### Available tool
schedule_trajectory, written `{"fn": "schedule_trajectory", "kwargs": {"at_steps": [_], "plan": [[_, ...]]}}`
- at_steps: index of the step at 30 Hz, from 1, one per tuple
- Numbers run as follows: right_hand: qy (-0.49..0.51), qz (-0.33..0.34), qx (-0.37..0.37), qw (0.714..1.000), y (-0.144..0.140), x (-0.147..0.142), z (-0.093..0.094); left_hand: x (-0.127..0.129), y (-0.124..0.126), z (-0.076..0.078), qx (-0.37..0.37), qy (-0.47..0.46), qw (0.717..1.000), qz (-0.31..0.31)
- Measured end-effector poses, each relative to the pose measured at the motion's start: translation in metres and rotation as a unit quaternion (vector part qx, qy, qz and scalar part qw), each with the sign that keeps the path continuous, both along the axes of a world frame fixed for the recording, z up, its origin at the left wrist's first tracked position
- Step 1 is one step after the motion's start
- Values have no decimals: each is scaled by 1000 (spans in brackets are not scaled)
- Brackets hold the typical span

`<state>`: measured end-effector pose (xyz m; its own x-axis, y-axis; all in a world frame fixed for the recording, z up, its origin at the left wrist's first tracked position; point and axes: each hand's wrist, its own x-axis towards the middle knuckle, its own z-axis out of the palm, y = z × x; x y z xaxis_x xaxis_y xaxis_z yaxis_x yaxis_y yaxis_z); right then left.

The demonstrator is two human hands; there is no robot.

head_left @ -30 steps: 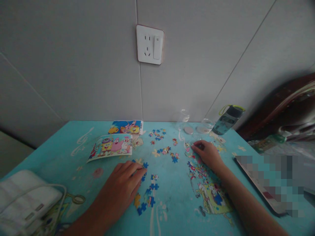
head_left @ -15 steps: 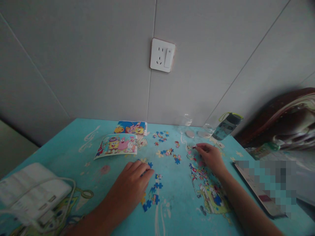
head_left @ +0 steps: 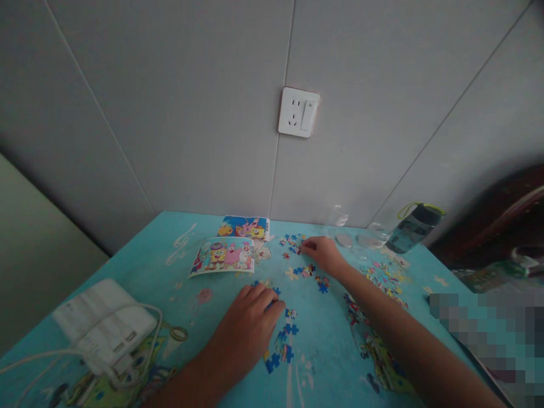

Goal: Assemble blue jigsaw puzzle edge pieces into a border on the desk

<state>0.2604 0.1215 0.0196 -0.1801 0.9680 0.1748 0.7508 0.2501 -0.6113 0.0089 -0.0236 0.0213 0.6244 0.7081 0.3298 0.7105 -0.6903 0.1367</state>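
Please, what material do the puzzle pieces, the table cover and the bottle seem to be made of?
Puzzle pieces: probably printed cardboard, thin and flat, with bright matte print.
Table cover: likely plastic or vinyl sheet; it has a faint sheen and cartoon print.
Bottle: apparently tinted clear plastic, see-through, with a dark cap and a green loop.

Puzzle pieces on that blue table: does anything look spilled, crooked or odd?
Nothing looks damaged or spilled. The puzzle pieces lie scattered in loose clusters over the table; the right hand touches the far cluster, the left hand rests on the near pieces. The water bottle appears tilted.
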Motion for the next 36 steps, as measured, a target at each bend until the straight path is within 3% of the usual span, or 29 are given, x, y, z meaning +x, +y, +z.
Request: {"fn": "schedule_trajectory", "kwargs": {"at_steps": [4, 9, 14, 19, 22, 28, 32, 36], "plan": [[-12, -30, 18, 999, -11, 14, 6, -2, -1, 3, -12, 0, 1000, 5], [6, -54, 15, 998, -56, 60, 16, -1, 0, 2, -5, -12, 1000, -3], [125, -81, -5, 989, -92, 108, 16, 0, 1, -5, -12, -40, 999, -14], [200, -77, -8, 977, -106, 126, 11, -5, 4, -16, 13, -39, 999, -19], [157, -84, 15, 984, -110, 132, 11, -10, 5, -19, 18, -27, 999, -24], [-40, -132, 77, 987, -113, 160, 12, -17, 6, -19, 14, 6, 999, -36], [-68, -149, 29, 986, -113, 171, 10, -19, 8, -21, 34, 7, 998, -50], [-45, -115, -23, 992, -115, 167, 11, -21, 10, -23, 42, 4, 998, -55]]}}
